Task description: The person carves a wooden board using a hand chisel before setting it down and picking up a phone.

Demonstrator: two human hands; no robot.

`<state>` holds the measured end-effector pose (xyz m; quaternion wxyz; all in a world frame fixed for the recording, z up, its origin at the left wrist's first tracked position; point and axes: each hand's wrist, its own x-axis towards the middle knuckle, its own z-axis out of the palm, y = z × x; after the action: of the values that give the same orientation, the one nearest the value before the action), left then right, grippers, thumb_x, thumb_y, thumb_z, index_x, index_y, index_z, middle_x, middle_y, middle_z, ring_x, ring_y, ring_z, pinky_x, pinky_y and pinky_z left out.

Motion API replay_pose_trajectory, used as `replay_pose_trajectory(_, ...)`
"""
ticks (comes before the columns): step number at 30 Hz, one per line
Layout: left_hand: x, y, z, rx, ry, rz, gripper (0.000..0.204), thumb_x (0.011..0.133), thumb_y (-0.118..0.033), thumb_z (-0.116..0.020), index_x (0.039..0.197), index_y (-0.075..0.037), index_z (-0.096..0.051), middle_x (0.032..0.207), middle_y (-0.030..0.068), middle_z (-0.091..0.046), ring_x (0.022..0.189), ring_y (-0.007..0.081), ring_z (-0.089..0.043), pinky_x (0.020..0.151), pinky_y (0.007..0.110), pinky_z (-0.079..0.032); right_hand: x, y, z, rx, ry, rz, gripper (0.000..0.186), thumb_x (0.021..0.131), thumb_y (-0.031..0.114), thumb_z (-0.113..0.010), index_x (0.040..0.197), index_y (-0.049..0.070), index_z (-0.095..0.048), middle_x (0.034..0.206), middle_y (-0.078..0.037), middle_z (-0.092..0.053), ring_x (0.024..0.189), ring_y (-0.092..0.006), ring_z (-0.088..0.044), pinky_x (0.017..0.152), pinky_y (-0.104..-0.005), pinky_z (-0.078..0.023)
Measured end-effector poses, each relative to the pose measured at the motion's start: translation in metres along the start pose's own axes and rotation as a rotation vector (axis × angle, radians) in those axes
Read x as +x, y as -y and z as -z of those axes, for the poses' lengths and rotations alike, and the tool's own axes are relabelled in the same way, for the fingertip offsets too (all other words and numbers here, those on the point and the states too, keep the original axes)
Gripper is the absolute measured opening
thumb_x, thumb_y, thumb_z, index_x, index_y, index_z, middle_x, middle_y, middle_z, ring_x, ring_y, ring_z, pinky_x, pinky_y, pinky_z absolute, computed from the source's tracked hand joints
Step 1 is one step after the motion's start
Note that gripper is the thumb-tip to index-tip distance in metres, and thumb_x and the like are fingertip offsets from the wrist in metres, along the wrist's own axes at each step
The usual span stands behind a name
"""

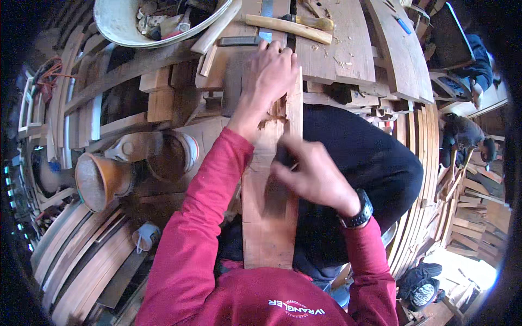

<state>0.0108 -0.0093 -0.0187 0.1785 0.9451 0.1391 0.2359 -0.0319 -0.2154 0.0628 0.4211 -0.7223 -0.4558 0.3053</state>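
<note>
A long wooden board (267, 239) lies lengthwise against my body, with a rough, splintered hollow near its far part. My left hand (272, 70) has curled fingers gripping the board's far end. My right hand (312, 174), blurred by motion, is closed on a dark elongated tool (280, 198) resting on or just over the board; the tool's exact kind is unclear. Beyond my left hand are a dark bar (235, 41), a pale wooden handle (288, 28) and a yellow-handled tool (316, 23).
A white basin (117, 32) with brushes sits back left, orange containers (109, 190) and a mug (141, 238) at left. Stacked planks (418, 174) fill the sides. A person's legs (473, 65) and another person (465, 136) are at right, a dark printed item (418, 280) lower right.
</note>
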Motion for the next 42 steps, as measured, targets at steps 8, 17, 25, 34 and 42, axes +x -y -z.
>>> replay_pose_trajectory(8, 0.002, -0.004, -0.007, 0.01, 0.005, 0.033, 0.034, 0.102, -0.028, -0.053, 0.098, -0.002, -0.074, 0.113, 0.0203, -0.068, 0.115, 0.0403, -0.061, 0.098, 0.055, -0.052, 0.023, 0.001, 0.0, -0.017, -0.125, -0.024, 0.026, 0.086, 0.009, -0.069, 0.106, -0.003, -0.057, 0.085, -0.031, -0.065, 0.083, -0.0492, -0.067, 0.068, -0.051, -0.054)
replay_pose_trajectory(17, 0.003, -0.002, -0.003, 0.06, 0.08, 0.064, 0.036, 0.102, -0.032, -0.052, 0.102, -0.004, -0.074, 0.114, 0.0181, -0.067, 0.116, 0.0392, -0.06, 0.097, 0.053, -0.051, 0.041, -0.006, 0.006, -0.048, -0.222, -0.129, 0.031, 0.084, 0.014, -0.07, 0.108, -0.004, -0.063, 0.085, -0.033, -0.066, 0.083, -0.0507, -0.067, 0.074, -0.0532, -0.056)
replay_pose_trajectory(25, 0.0, -0.002, 0.0, 0.041, 0.09, 0.069, 0.036, 0.103, -0.033, -0.05, 0.104, -0.003, -0.07, 0.12, 0.0185, -0.065, 0.122, 0.0411, -0.055, 0.098, 0.056, -0.05, 0.053, -0.008, -0.014, -0.015, -0.244, 0.01, 0.024, 0.08, 0.01, -0.068, 0.097, -0.004, -0.061, 0.078, -0.03, -0.062, 0.077, -0.0486, -0.066, 0.066, -0.0468, -0.052)
replay_pose_trajectory(34, 0.005, 0.018, -0.014, 0.091, -0.08, -0.124, 0.031, 0.1, -0.026, -0.055, 0.09, -0.003, -0.073, 0.094, 0.0208, -0.069, 0.095, 0.0378, -0.062, 0.097, 0.049, -0.043, 0.035, -0.011, -0.011, 0.068, -0.17, 0.007, 0.031, 0.082, 0.01, -0.069, 0.11, -0.002, -0.064, 0.087, -0.029, -0.064, 0.082, -0.0455, -0.068, 0.069, -0.0432, -0.054)
replay_pose_trajectory(42, 0.009, 0.027, -0.02, 0.116, -0.091, -0.168, 0.033, 0.1, -0.028, -0.054, 0.099, -0.002, -0.074, 0.097, 0.0217, -0.07, 0.098, 0.0375, -0.064, 0.099, 0.048, -0.041, 0.03, -0.005, -0.003, 0.075, -0.29, -0.051, 0.031, 0.084, 0.012, -0.07, 0.11, -0.003, -0.06, 0.081, -0.027, -0.064, 0.071, -0.0411, -0.067, 0.065, -0.0422, -0.053)
